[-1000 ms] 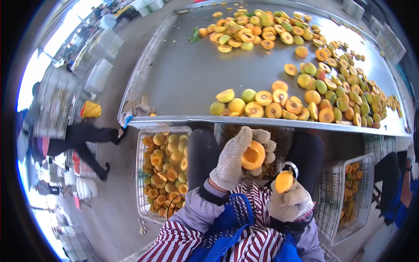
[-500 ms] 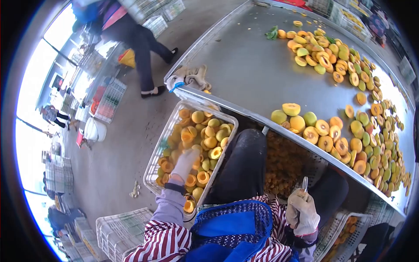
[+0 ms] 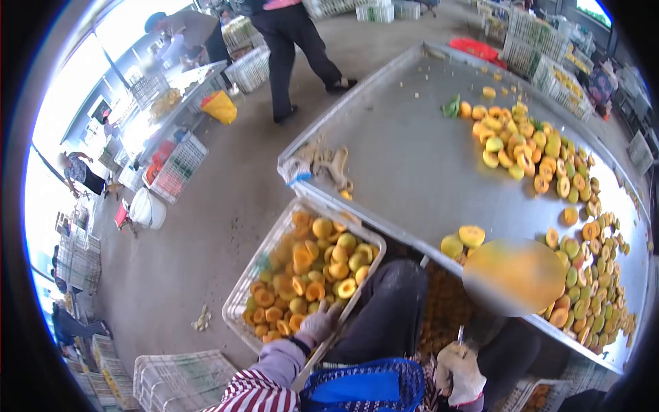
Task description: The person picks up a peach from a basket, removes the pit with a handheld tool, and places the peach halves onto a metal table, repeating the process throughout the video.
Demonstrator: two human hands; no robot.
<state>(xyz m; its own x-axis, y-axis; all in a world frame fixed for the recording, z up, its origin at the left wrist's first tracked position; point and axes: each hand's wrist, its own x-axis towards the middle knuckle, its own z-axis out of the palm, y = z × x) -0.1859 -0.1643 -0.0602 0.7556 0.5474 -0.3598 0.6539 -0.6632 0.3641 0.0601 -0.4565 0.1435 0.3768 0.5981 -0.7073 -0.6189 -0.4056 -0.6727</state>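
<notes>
A: At the crate (image 3: pixel 233 310), lower left, what do we log for the left hand (image 3: pixel 317 323)?
B: Glove spread loose, fingers on the peach halves (image 3: pixel 309 268) by the near rim.
A: And rightward?
B: We note the right hand (image 3: pixel 461 371) fisted round a tool (image 3: pixel 460 335), below the table (image 3: pixel 412 158) edge.

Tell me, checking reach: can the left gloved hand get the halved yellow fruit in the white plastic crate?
Likely yes: the left gloved hand sits at the open white plastic crate, halved yellow fruit beside it.
</notes>
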